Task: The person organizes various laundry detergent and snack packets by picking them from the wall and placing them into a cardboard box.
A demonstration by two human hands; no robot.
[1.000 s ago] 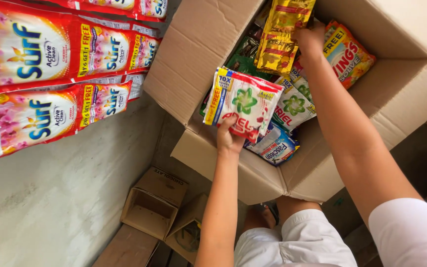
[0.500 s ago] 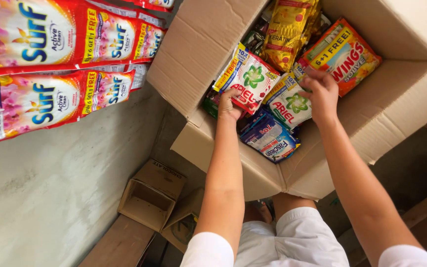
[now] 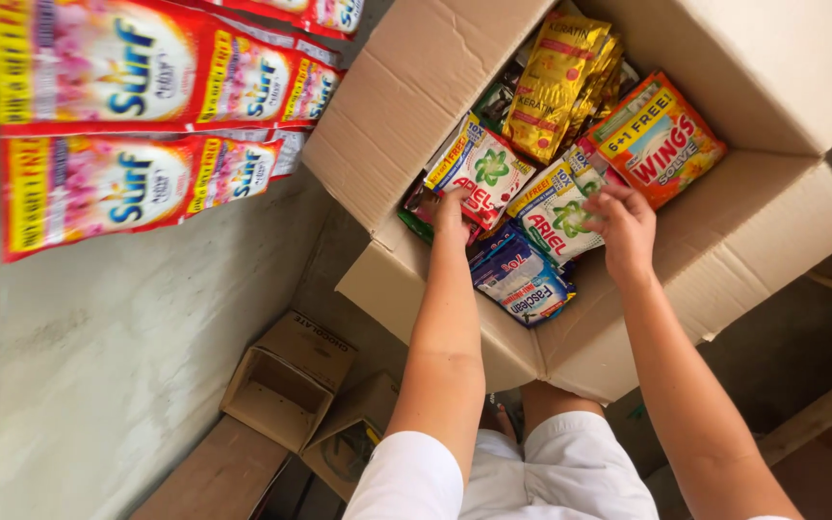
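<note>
Left hand: the left hand (image 3: 453,207) is reaching into the cardboard box (image 3: 772,221), fingers closing on the lower edge of a white-and-green detergent sachet pack (image 3: 481,173).
Right hand: the right hand (image 3: 620,226) is hovering half-curled over a second white-and-green sachet pack (image 3: 553,212), fingertips touching its right edge; a firm grip cannot be told.
Held packs: both are lying tilted in the middle of the box, side by side, the second to the right of the first.
Box contents: blue sachets (image 3: 522,279) are lying at the near side under the two packs; gold sachets (image 3: 560,82) are standing at the far side; an orange detergent pack (image 3: 657,135) is leaning against the right wall.
Box position: it is sitting open, flaps out, just beyond the person's knees.
Left surroundings: strips of red-and-pink detergent sachets (image 3: 127,125) are hanging on the grey wall (image 3: 127,347).
Floor: two small open cartons (image 3: 286,380) are lying near the wall, lower left.
</note>
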